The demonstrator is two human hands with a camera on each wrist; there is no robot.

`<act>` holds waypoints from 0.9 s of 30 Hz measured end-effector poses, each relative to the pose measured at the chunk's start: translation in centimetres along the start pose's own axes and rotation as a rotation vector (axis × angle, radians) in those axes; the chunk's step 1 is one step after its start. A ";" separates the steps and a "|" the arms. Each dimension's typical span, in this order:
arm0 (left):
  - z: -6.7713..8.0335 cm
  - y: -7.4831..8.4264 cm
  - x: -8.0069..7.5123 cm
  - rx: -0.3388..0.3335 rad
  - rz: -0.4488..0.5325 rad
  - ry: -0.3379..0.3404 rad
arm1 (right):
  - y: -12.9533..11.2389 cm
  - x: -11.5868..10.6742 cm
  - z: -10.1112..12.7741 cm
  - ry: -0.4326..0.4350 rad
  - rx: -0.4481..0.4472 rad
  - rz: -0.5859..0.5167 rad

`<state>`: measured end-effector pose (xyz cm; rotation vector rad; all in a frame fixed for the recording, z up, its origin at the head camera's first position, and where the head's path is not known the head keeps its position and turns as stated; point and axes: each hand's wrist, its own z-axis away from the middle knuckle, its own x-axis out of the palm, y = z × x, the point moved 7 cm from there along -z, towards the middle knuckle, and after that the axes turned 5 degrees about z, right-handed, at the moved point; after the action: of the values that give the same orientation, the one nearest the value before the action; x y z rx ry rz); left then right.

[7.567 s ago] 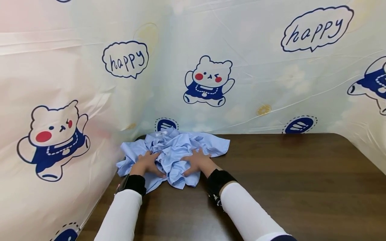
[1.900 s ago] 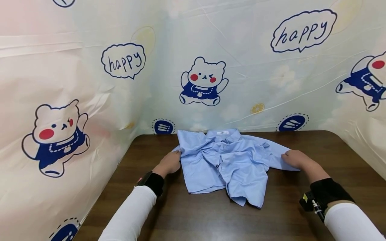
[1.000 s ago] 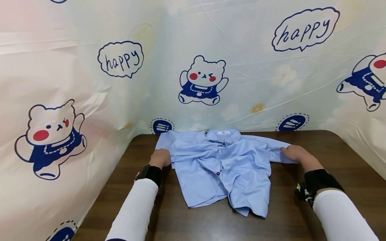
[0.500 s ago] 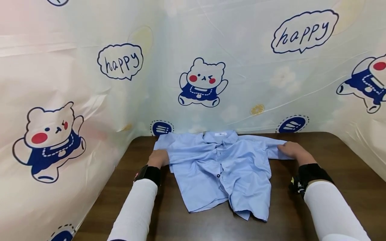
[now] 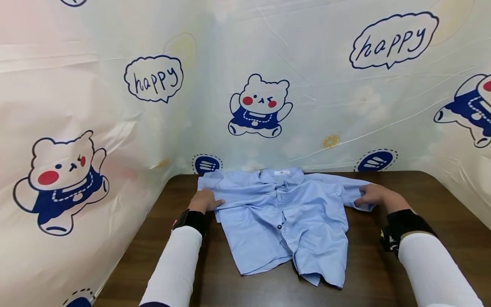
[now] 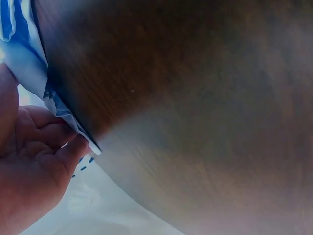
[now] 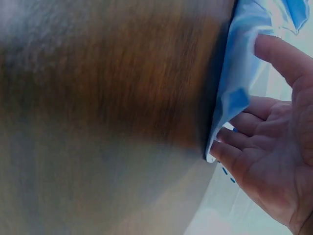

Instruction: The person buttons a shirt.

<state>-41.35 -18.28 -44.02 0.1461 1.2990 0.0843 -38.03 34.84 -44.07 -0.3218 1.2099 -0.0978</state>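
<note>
A light blue short-sleeved shirt (image 5: 284, 221) lies front-up on the dark wooden table (image 5: 422, 238), its collar toward the far edge and both sleeves spread out. My left hand (image 5: 205, 200) holds the left sleeve, thumb on top. In the left wrist view the fingers of the left hand (image 6: 34, 161) curl under the sleeve's hem (image 6: 24, 63). At the other side my right hand (image 5: 374, 196) grips the end of the right sleeve. The right wrist view shows that hem (image 7: 244, 58) between the thumb and fingers of the right hand (image 7: 274, 147).
A plastic sheet (image 5: 115, 128) printed with bears and "happy" bubbles walls the table at the back, left and right. The shirt's lower hem (image 5: 318, 279) is rumpled near the front. Bare wood (image 5: 383, 264) shows to the right and in front.
The shirt, a crumpled heap at the far left 7.6 s ago, now lies spread flat. In the last second both hands stayed at the sleeves and smoothed them outward.
</note>
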 end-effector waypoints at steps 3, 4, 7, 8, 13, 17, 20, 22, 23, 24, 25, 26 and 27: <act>-0.1 -0.1 -0.1 0.016 0.003 0.002 | -0.3 0.1 -0.1 -0.002 -0.032 0.044; -0.1 -0.1 -0.1 0.022 0.003 0.002 | -0.3 0.1 -0.1 -0.002 -0.033 0.051; -0.1 0.1 -0.3 0.032 0.005 -0.004 | -0.4 0.2 0.0 -0.006 -0.031 0.064; 0.0 0.2 -0.4 0.033 -0.001 -0.009 | -0.4 0.2 0.1 -0.009 -0.027 0.059; 0.8 0.9 -1.1 0.026 -0.041 -0.008 | -0.4 0.3 0.2 -0.039 0.012 0.046; 1.8 1.5 -1.6 0.013 -0.064 0.010 | -0.6 0.3 0.4 -0.052 0.029 0.074; 2.2 1.8 -1.6 0.008 -0.081 0.007 | -0.8 0.3 0.7 -0.055 0.028 0.083; 2.3 1.8 -1.5 0.007 -0.079 0.002 | -1.0 0.3 0.9 -0.062 0.033 0.064; 2.4 1.7 -1.5 0.006 -0.071 -0.001 | -1.1 0.3 0.9 -0.063 0.033 0.060; 2.4 1.6 -1.4 0.010 -0.061 -0.005 | -1.3 0.3 1.0 -0.064 0.034 0.055; 2.4 1.5 -1.3 0.020 -0.053 -0.007 | -1.5 0.2 1.0 -0.060 0.028 0.054; 2.3 1.3 -1.3 0.026 -0.030 -0.007 | -1.7 0.0 1.0 -0.048 0.018 0.050; 2.4 1.1 -1.3 0.029 -0.009 -0.006 | -2.0 -0.2 1.0 -0.026 0.002 0.055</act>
<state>-39.40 -17.57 -42.01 0.1658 1.2951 0.0574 -36.97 33.14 -42.97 -0.2873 1.1922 -0.0475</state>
